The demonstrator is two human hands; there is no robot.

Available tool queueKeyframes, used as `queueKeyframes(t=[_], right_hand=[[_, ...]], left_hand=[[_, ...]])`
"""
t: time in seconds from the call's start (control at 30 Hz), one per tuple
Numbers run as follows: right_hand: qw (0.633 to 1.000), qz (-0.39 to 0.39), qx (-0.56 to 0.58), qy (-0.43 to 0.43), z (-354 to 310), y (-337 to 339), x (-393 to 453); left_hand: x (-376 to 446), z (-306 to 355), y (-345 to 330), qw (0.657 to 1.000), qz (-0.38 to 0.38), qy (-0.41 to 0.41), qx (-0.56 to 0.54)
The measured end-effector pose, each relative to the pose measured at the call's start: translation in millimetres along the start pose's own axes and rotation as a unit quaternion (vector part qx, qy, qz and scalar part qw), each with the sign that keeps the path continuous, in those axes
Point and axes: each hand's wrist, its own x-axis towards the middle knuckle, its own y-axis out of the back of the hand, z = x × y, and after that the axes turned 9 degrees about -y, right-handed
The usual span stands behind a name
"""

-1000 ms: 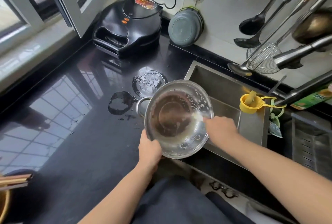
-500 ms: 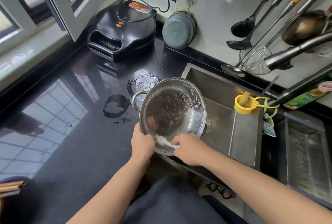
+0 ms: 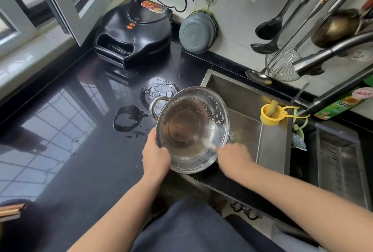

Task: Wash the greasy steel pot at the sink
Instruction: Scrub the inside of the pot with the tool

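Glossy black kitchen counter [image 3: 60, 150] seen from above, with a steel sink [image 3: 272, 146] set into it on the right. Nearest, left hand [image 3: 155, 156] gripping the near-left rim of a steel pot [image 3: 191, 128], held tilted over the sink's left edge, suds flecking the inside. Right hand [image 3: 234, 156], blurred, curled around a pale scrubbing tool [image 3: 209, 143] against the pot's inner wall. Just beyond, puddles [image 3: 129, 118] on the counter. Farther back, a black electric griddle [image 3: 135, 31], a grey lid [image 3: 196, 31] and hanging ladles [image 3: 270, 27]
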Motion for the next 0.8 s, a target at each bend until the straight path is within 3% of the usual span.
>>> queueKeyframes(t=[0.07,0.13,0.2,0.27,0.33,0.4,0.47,0.6,0.63,0.8], right_hand=[[0.990,-0.092,0.071,0.079,-21.8,0.9,-27.2],[0.987,-0.110,0.078,0.090,-19.1,11.3,-30.5],[0.997,-0.067,0.021,0.026,2.0,20.7,-8.0],[0.998,0.028,-0.054,-0.022,27.9,32.9,16.6],[0.991,0.093,-0.088,-0.036,38.9,42.2,28.0],[0.988,0.108,-0.100,-0.038,36.6,43.5,23.9],[0.993,0.076,-0.079,-0.038,28.7,36.7,11.6],[0.995,-0.094,0.000,0.019,0.8,19.5,-32.0],[0.995,-0.092,0.003,0.026,2.2,22.2,-33.2],[0.991,0.094,-0.083,-0.052,50.4,27.2,4.4]], left_hand=[[-2.7,1.0,-1.2,1.000,0.001,-0.023,0.003],[-5.9,-0.7,-0.2,1.000,-0.001,-0.030,0.006],[-7.5,-1.1,0.8,0.999,-0.007,-0.031,0.014],[-6.3,5.0,1.6,0.999,-0.020,-0.036,0.025],[-1.6,15.3,2.5,0.999,-0.033,-0.029,0.031],[2.9,19.8,4.2,0.999,-0.038,-0.017,0.027],[2.6,21.6,5.8,0.999,-0.037,-0.010,0.024],[-2.6,28.0,4.1,0.999,-0.033,-0.002,0.042],[-3.1,28.1,4.0,0.999,-0.030,-0.001,0.044],[-2.9,29.4,2.5,0.999,-0.025,0.001,0.043]])
